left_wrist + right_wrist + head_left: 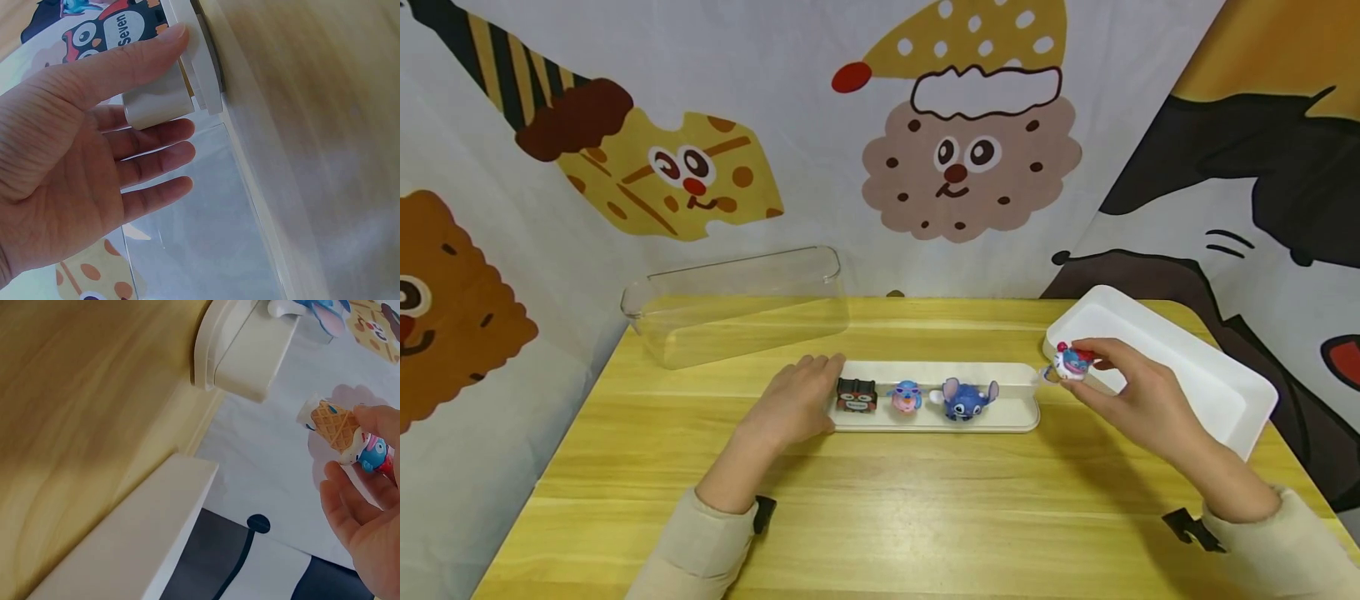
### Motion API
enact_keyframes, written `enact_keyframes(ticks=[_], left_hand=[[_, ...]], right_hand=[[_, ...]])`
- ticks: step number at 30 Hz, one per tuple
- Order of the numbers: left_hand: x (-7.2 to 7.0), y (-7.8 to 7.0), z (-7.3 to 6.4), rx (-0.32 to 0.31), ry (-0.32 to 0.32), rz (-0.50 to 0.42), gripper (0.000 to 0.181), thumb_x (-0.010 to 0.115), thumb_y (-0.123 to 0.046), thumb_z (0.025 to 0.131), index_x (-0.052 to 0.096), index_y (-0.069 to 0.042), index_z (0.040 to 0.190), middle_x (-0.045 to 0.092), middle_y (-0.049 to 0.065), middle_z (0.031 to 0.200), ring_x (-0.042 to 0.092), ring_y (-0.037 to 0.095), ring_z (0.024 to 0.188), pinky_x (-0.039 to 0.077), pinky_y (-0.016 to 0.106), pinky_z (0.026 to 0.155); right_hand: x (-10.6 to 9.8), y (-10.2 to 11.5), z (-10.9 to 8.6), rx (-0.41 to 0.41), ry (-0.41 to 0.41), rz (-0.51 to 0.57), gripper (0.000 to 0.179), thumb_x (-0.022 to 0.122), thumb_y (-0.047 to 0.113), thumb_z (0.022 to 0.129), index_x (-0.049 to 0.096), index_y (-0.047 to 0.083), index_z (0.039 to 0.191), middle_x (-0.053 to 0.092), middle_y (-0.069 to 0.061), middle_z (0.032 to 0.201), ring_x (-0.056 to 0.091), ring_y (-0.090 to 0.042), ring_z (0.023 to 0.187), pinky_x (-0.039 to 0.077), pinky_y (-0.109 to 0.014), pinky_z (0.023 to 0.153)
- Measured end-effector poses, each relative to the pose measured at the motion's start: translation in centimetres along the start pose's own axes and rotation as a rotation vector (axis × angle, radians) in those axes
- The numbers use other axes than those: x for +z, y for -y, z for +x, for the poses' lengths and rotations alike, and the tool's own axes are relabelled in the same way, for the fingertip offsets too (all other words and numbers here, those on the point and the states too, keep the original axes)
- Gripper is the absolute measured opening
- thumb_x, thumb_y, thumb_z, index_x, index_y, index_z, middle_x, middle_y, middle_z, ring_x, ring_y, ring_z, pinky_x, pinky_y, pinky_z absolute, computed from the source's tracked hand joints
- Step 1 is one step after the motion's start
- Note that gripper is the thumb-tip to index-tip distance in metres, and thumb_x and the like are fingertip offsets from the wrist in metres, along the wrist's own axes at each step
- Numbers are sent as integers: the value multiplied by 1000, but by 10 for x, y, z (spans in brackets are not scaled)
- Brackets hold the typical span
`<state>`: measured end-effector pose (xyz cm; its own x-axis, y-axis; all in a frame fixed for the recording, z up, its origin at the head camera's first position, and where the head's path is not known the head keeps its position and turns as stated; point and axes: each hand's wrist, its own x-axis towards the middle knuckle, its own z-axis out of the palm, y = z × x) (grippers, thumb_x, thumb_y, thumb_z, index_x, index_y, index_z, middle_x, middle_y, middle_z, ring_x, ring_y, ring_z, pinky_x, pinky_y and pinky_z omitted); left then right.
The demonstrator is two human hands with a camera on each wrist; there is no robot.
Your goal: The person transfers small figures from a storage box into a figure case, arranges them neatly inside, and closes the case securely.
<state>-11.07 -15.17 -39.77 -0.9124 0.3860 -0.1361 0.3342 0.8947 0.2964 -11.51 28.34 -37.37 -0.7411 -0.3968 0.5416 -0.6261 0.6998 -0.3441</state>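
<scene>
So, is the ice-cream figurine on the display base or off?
Off: the right grip pinches the ice-cream figurine, with a gap to the display base.

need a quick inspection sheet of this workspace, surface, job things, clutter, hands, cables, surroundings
Surface: wood-grain table, no spill seen.
Job's things: white base bearing, left to right, dark owl figure, small blue-and-pink figure, big-eared blue figure; cone figure held off the base, near its right end.
Clutter: clear container at back left; white tray at right.
Left hand: holds the base's left end between thumb and fingers.
Right hand: pinches the cone figure.
Cables: nothing seen.
Surroundings: pale cloth backdrop with cartoon food prints.
</scene>
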Motion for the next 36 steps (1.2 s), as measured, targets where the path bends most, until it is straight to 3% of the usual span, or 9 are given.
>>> enact_keyframes(ticks=[7, 14, 17, 20, 21, 23, 25, 27, 36], left_hand=[[0, 0, 0, 0, 1, 7, 100, 98, -12, 71, 44, 3, 154, 60, 22, 142, 56, 40, 130, 47, 56, 112], [-1, 0, 1, 0, 4, 13, 100, 98, -13, 71, 44, 3, 153, 60, 21, 141, 57, 39, 128, 49, 54, 109], [-1, 0, 1, -2, 6, 11, 99, 98, -13, 71, 44, 3, 154, 60, 21, 141, 56, 39, 128, 48, 55, 110], [-1, 0, 1, -2, 6, 12, 99, 98, -13, 71, 44, 3, 153, 60, 21, 141, 56, 38, 128, 48, 54, 110], [-1, 0, 1, -3, 6, 12, 99, 98, -13, 72, 44, 3, 153, 60, 21, 141, 56, 39, 128, 48, 54, 111], [-1, 0, 0, -4, 7, 12, 99, 98, -13, 72, 44, 3, 154, 60, 21, 142, 56, 39, 129, 48, 54, 111], [-1, 0, 0, -5, 8, 11, 99, 97, -13, 72, 44, 3, 154, 60, 21, 142, 56, 39, 129, 47, 55, 111], [-1, 0, 0, -5, 8, 10, 99, 97, -13, 72, 43, 3, 154, 60, 21, 142, 56, 39, 130, 47, 55, 112], [0, 1, 0, 2, 8, 9, 100, 98, -13, 72, 43, 3, 154, 59, 22, 143, 55, 40, 131, 46, 56, 112]], right_hand=[[9, 3, -1, -50, -2, -8, 67, 95, -9, 59, 71, 3, 121, 75, -4, 104, 63, -10, 82, 48, -7, 70], [19, 3, -4, -72, 34, 15, 68, 94, -7, 62, 70, 2, 125, 75, -4, 104, 63, -14, 81, 49, -9, 73], [23, 2, -6, -90, 46, 45, 50, 90, 25, 86, 69, 2, 125, 75, -5, 106, 65, -17, 81, 51, -10, 75], [28, 2, -7, -109, 52, 73, 54, 68, 50, 98, 69, 3, 124, 75, -6, 107, 66, -18, 83, 52, -11, 78], [30, 2, -8, -113, 55, 76, 53, 67, 50, 97, 69, 3, 123, 75, -7, 108, 67, -18, 83, 53, -12, 79], [33, 3, -8, -115, 60, 75, 47, 86, 33, 89, 70, 4, 123, 76, -7, 108, 67, -18, 83, 54, -14, 78], [36, 4, -10, -108, 68, 76, 53, 96, 13, 76, 71, 5, 122, 76, -8, 108, 68, -19, 83, 55, -15, 77], [39, 4, -11, -98, 75, 71, 65, 96, -5, 62, 71, 5, 121, 76, -8, 108, 68, -20, 84, 55, -16, 77], [47, 3, -14, -73, 118, 34, 59, 96, -2, 65, 71, 3, 118, 75, -6, 109, 66, -18, 86, 58, -29, 73]])
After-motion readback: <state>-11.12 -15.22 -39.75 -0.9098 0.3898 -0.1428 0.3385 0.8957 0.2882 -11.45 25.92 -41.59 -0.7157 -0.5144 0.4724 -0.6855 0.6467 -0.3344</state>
